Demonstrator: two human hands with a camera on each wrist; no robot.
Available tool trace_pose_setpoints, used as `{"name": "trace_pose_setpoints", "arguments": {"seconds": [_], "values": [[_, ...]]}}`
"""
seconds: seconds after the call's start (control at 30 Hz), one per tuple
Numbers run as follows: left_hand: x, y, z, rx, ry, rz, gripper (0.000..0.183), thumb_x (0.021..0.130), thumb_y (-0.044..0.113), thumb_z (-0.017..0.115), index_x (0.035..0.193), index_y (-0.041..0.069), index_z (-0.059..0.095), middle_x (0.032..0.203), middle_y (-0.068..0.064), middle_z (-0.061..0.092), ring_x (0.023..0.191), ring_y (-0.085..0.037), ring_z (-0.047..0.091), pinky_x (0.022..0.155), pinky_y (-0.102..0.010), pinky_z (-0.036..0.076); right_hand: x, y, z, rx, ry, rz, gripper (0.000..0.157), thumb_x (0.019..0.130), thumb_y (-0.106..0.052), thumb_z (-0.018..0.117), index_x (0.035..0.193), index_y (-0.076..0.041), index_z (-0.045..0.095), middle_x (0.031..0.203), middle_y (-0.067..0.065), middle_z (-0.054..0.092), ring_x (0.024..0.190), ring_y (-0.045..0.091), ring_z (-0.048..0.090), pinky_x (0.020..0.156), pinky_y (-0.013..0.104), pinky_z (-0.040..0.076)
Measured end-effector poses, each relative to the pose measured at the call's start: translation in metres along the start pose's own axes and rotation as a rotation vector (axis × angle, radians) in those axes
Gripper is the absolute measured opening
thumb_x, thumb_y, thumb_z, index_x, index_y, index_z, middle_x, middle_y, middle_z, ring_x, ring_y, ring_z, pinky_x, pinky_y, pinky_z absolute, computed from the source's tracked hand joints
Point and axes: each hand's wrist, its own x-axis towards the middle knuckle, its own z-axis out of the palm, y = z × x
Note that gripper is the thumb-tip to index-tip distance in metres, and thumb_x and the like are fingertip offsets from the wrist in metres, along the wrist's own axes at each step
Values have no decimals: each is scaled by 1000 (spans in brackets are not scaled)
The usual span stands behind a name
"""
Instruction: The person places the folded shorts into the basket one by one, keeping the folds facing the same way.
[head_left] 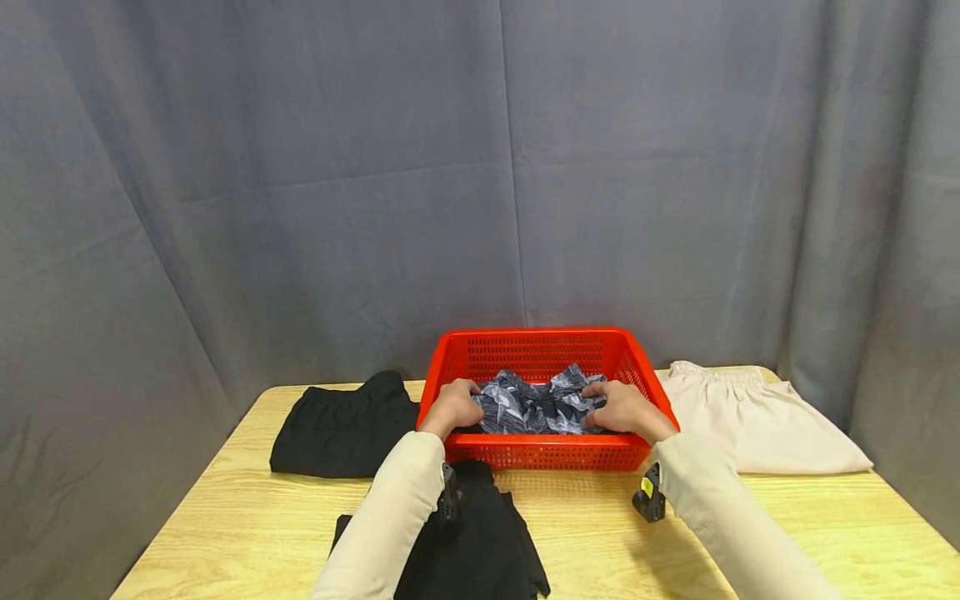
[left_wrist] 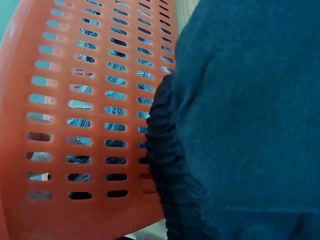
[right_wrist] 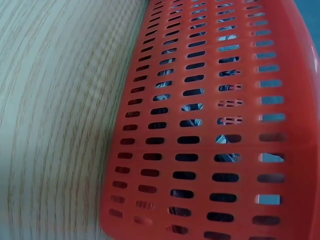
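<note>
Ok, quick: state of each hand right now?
Left hand: at the patterned cloth in the red basket; open or gripping, cannot tell.
Right hand: at the same cloth's other end; also cannot tell.

Left arm (head_left: 390, 517): sleeved, slanting up and rightward from the bottom edge.
Left hand (head_left: 454, 405): back upward, finger curl unclear to me.
Right arm (head_left: 731, 512): sleeved, reaching up and leftward.
Right hand (head_left: 624, 407): thumb and fingers apart, pointing left.

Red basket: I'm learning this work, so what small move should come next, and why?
Perhaps draw the left hand and right hand gently apart to smooth the patterned cloth, since it lies crumpled in the red basket between them.
</note>
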Motion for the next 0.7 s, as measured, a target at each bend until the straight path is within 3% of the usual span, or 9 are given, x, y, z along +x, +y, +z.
{"name": "trace_pose_setpoints", "arguments": {"seconds": [0.17, 0.27, 0.4, 0.5, 0.6, 0.7], "values": [[-2, 2, 0, 27, -2, -20, 40, 77, 3, 66, 117, -1, 67, 112, -17, 64, 108, -34, 53, 91, -43, 46, -2, 0, -1, -38, -9, 1, 44, 77, -16, 72, 117, 0, 67, 115, 22, 64, 107, 42, 56, 90, 53, 44], [-3, 3, -1, 38, 6, -6, 36, 77, 2, 65, 112, -2, 69, 107, -16, 65, 105, -33, 53, 89, -42, 47, -4, -1, -3, -46, -13, 2, 44, 78, -16, 72, 117, 1, 66, 114, 22, 64, 106, 42, 56, 91, 54, 43], [-3, 1, -2, 59, 23, 8, 20, 76, 1, 65, 95, -2, 72, 88, -12, 64, 89, -28, 53, 74, -36, 46, -6, -1, -3, -69, -5, -11, 39, 78, -16, 71, 114, 1, 68, 111, 22, 65, 103, 41, 58, 89, 52, 44], [-3, -1, -2, 64, 36, 9, 3, 75, 1, 66, 78, 0, 68, 71, -6, 54, 75, -23, 47, 62, -31, 39, -7, -2, -4, -87, 1, -16, 37, 79, -16, 70, 112, 1, 68, 111, 23, 65, 102, 41, 58, 89, 52, 44], [-4, -1, -4, 61, 44, 8, 14, 75, 1, 66, 64, 5, 57, 63, -1, 38, 66, -20, 38, 55, -29, 31, -8, -3, -7, -90, 4, -13, 38, 79, -15, 70, 113, 2, 68, 114, 24, 64, 105, 42, 57, 91, 53, 43], [-5, 0, -6, 58, 51, 11, 22, 75, 2, 67, 60, 7, 52, 60, -1, 32, 62, -19, 35, 51, -29, 28, -8, -4, -9, -84, 15, -12, 40, 78, -15, 70, 114, 3, 68, 116, 25, 63, 108, 43, 56, 92, 53, 43]]}}
